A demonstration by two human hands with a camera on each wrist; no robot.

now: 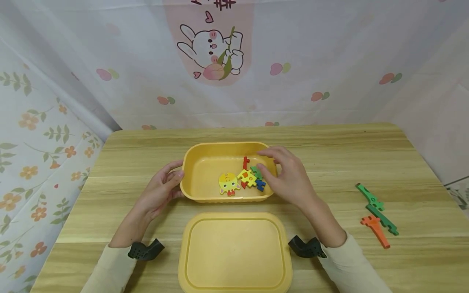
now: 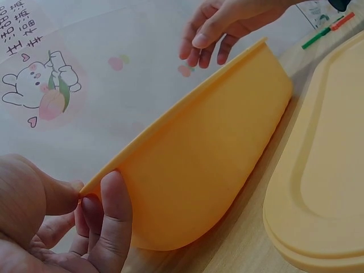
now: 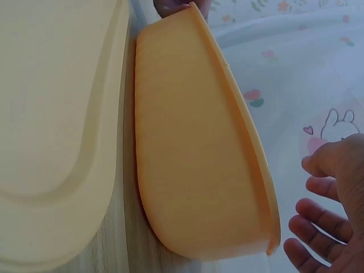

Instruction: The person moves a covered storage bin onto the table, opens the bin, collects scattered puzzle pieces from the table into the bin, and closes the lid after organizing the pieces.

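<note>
Head: lid (image 1: 235, 252) in front of box (image 1: 205, 171).

Head view: above and behind left hand (image 1: 159, 188) and right hand (image 1: 293, 177), facing forward-down; farthest off, covers most of desk (image 1: 329, 156).
Left wrist view: close at left hand, facing across yellow box (image 2: 199, 153) toward right hand.
Right wrist view: close at right hand, facing opposite way.
Shared, wrist views: both hands, yellow box, lid (image 3: 51, 102).

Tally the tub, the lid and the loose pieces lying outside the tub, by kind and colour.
Yellow tub: 1
Yellow lid: 1
Green pieces: 2
Orange piece: 1
Total: 5
</note>
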